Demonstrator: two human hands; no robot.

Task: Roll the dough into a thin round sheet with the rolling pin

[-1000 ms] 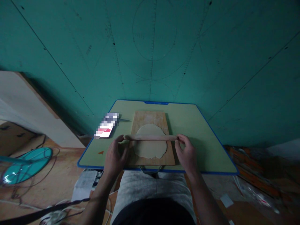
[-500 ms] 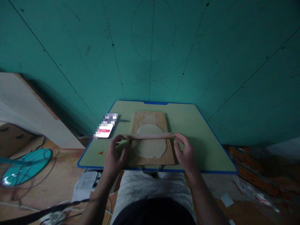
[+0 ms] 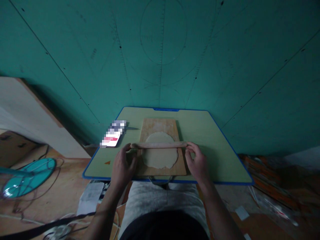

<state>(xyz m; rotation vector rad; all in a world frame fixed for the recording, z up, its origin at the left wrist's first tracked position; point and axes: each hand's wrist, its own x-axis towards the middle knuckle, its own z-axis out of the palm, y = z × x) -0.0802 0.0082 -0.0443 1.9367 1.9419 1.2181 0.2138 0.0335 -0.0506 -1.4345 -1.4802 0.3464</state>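
Note:
A wooden rolling pin (image 3: 159,145) lies crosswise over a thin, roughly round sheet of dough (image 3: 160,158) with uneven edges. Under the dough is a wooden cutting board (image 3: 160,124), its metal handle toward me. My left hand (image 3: 123,164) has its fingers at the pin's left end, the thumb held apart below. At the pin's right end, the fingers of my right hand (image 3: 196,160) touch it, the thumb bent beneath. Both palms stay off the dough.
The board rests on a small pale-green table (image 3: 212,146) with a blue rim. A lit phone (image 3: 112,137) and a knife (image 3: 132,128) lie to the left. A green wall (image 3: 160,66) stands behind. Cables and a turquoise round base (image 3: 30,176) are on the floor at left.
My left hand has shifted very slightly to the right at the pin's end, with its thumb a little higher. The rolling pin and dough look almost the same.

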